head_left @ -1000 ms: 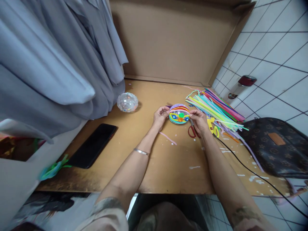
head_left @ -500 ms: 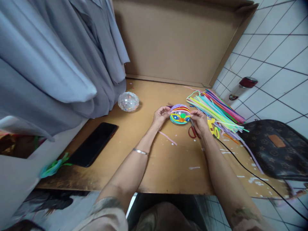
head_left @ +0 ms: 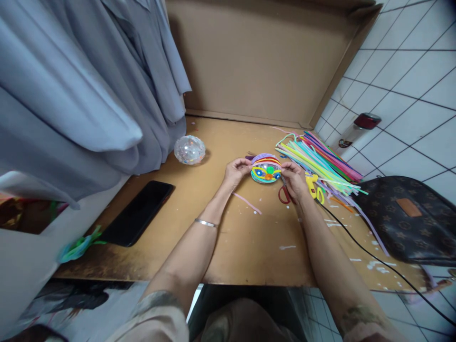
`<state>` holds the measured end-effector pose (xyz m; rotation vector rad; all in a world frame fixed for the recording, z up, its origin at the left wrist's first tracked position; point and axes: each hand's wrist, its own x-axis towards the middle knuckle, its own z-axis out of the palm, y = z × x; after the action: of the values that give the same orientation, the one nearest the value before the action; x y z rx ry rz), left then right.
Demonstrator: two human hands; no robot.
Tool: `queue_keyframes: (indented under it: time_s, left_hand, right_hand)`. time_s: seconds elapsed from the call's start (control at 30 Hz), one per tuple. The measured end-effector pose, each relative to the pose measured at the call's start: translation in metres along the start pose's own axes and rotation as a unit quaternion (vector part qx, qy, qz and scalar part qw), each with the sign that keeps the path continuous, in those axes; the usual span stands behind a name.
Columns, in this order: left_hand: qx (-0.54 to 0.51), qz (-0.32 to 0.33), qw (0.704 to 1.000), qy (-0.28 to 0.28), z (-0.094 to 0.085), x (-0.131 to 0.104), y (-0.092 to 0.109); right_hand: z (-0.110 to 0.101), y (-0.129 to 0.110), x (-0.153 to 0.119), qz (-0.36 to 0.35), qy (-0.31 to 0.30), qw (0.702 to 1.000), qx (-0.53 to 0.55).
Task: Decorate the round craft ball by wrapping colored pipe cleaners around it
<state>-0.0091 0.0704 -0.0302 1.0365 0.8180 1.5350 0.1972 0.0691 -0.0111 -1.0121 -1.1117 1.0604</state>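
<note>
A clear ball wrapped in colourful pipe cleaners (head_left: 266, 168) is held between my two hands over the table. Purple, red, pink and teal strands run round it, with green, blue and orange round pieces on its near side. My left hand (head_left: 237, 171) pinches its left edge, fingers closed. At the right edge my right hand (head_left: 295, 179) grips it the same way. Red-handled scissors (head_left: 284, 195) lie just under my right hand, partly hidden by it. A yellow glue gun (head_left: 312, 185) rests right beside that hand.
Loose pipe cleaners (head_left: 320, 156) lie in a heap at the back right, near a dark patterned bag (head_left: 409, 223). A clear ball (head_left: 190, 150) and a black phone (head_left: 137, 213) are on the left. A black cable (head_left: 356, 240) crosses the right side; a pink strip (head_left: 247, 203) lies mid-table.
Almost nothing differs. Both hands still hold the ball in the same place, and the whole view has shifted very slightly.
</note>
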Motion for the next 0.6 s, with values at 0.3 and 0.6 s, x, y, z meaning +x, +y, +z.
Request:
queue_keyframes:
  time_s: [0.3, 0.6]
  left_hand:
    - [0.005, -0.023, 1.0, 0.004, -0.0051, 0.0035, -0.0017]
    - [0.016, -0.027, 0.999, -0.005, -0.0061, 0.0018, 0.0044]
  right_hand:
    - [0.0007, 0.0004, -0.0006, -0.001, 0.013, 1.0, -0.004]
    - [-0.0005, -0.0005, -0.0003, -0.008, -0.01, 1.0, -0.028]
